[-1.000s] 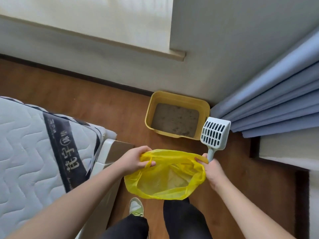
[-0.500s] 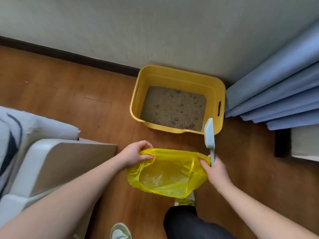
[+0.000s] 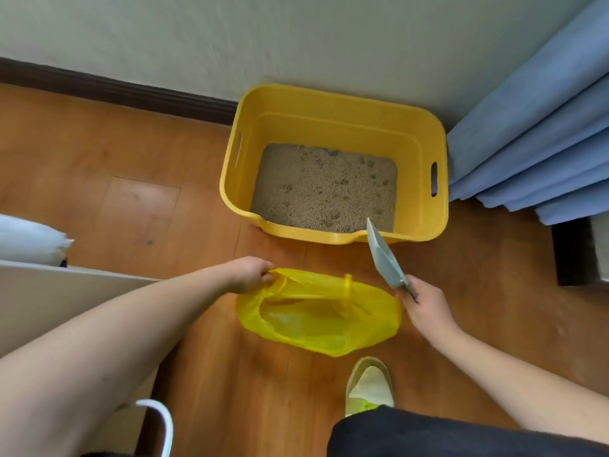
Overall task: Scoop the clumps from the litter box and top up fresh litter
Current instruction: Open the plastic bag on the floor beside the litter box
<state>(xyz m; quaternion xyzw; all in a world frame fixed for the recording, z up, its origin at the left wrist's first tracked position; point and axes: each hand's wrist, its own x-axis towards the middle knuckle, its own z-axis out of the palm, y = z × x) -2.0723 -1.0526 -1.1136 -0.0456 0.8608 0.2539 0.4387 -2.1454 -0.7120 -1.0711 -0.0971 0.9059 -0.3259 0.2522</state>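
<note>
Left hand: left hand (image 3: pixel 248 273) with fingers curled, pinching the left rim of the yellow bag (image 3: pixel 316 316); forearm comes in from the lower left.
Right hand: right hand (image 3: pixel 425 305) with fingers wrapped round the handle of the scoop (image 3: pixel 384 255); whether it also touches the bag's right edge just beside it, cannot tell.
Scoop: grey-blue, seen edge-on, blade slanting up and away from the right fingers; its tip overlaps the near right rim of the litter box (image 3: pixel 333 159) in this view. Contact with the rim cannot be judged. Nothing can be made out in the blade.
Yellow bag: thin plastic, mouth spread open between the two hands, sagging toward the wooden floor (image 3: pixel 131 199) below the fingers; one loop handle stands up near the middle of the mouth.
Litter box: yellow tub beyond both sets of fingers, against the wall (image 3: pixel 296 37); slot handles on both short sides.
Litter: tan granules (image 3: pixel 326 189) cover the bottom, with darker clumps scattered, more toward the right and near side.
Surroundings: blue curtain (image 3: pixel 534 127) right of the box; a pale shoe (image 3: pixel 369 387) on the floor near the right forearm; dark baseboard (image 3: pixel 115 90) along the wall.
</note>
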